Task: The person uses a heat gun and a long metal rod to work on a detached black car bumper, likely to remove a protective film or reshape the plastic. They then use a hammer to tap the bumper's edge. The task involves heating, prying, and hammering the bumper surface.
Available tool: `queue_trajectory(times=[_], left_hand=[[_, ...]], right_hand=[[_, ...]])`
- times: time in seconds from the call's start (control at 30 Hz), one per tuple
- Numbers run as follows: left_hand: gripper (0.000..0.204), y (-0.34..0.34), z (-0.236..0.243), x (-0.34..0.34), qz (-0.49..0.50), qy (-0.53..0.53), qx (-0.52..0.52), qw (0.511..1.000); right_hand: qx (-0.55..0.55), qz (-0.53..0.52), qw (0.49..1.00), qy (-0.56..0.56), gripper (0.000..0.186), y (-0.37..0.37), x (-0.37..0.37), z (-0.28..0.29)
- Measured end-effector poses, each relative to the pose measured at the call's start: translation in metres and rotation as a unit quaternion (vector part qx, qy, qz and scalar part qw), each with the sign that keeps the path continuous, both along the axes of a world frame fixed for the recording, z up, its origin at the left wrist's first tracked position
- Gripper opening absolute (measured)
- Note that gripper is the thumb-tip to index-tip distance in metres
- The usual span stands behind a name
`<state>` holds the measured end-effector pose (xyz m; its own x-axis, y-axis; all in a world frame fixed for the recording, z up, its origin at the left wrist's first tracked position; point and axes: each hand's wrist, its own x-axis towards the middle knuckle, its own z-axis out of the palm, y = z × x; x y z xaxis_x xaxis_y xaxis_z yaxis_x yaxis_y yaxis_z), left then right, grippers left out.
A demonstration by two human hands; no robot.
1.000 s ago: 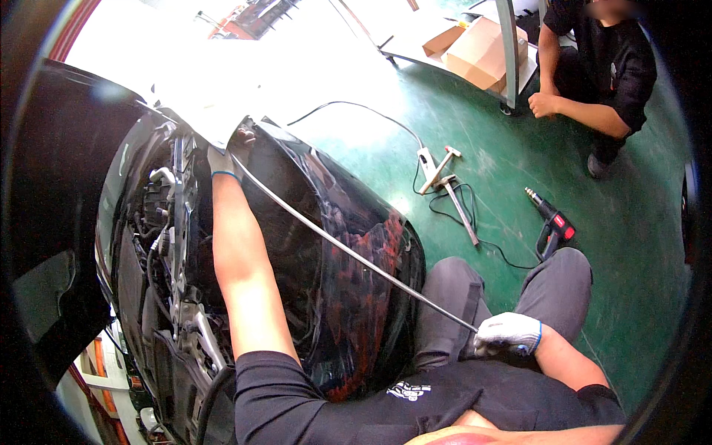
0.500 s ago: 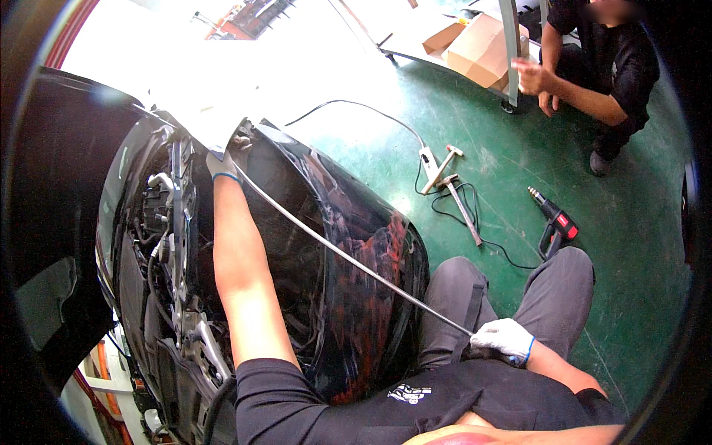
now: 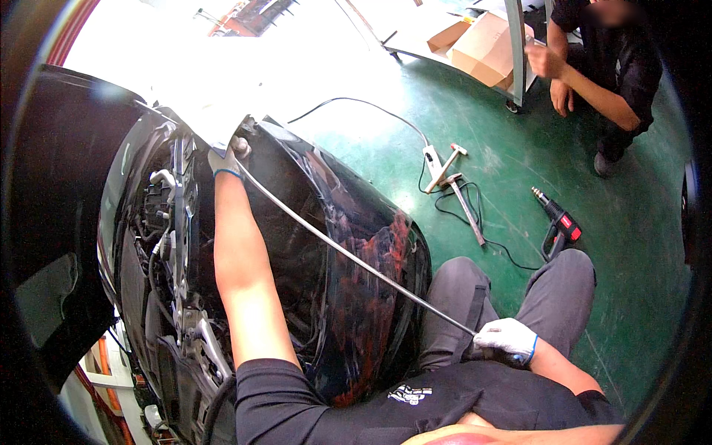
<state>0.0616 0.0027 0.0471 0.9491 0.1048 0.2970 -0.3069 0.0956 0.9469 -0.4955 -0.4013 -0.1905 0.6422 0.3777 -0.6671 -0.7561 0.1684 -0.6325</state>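
Right hand [image 3: 506, 341], lower right, fingers round rod [image 3: 437, 311]; left hand [image 3: 224, 162], upper left, fingers can't tell. Likely steering rod; next needs steady grip.

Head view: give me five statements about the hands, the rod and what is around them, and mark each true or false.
1. A long grey rod runs from the right hand up toward the left hand. True.
2. The left hand is bare. False: it wears a whitish glove with a blue edge.
3. A heat gun and two hammers lie on the green floor. True.
4. The heat gun is plain white all over. False: it is mostly black and red.
5. A co-worker in dark clothing is at the upper right. True.
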Motion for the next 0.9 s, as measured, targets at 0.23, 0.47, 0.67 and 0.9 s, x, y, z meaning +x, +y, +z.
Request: queue_trajectory(times=[0.23,0.47,0.67,0.9], left_hand=[[0.038,0.008,-0.002,0.002,-0.010,0.004,0.020,1.000],[0.040,0.009,-0.004,0.004,-0.006,-0.005,0.029,1.000],[0.033,0.001,-0.002,0.000,0.025,0.008,-0.010,1.000],[0.033,0.014,-0.007,0.012,-0.011,0.008,0.017,1.000]], right_hand=[[-0.109,-0.025,0.992,-0.066,0.031,0.016,-0.011,0.014],[-0.117,-0.001,0.990,-0.073,0.031,0.013,-0.010,0.014],[-0.057,0.015,0.996,-0.067,0.027,-0.037,0.013,0.016],[-0.094,0.034,0.993,-0.059,0.027,-0.045,0.018,0.031]])
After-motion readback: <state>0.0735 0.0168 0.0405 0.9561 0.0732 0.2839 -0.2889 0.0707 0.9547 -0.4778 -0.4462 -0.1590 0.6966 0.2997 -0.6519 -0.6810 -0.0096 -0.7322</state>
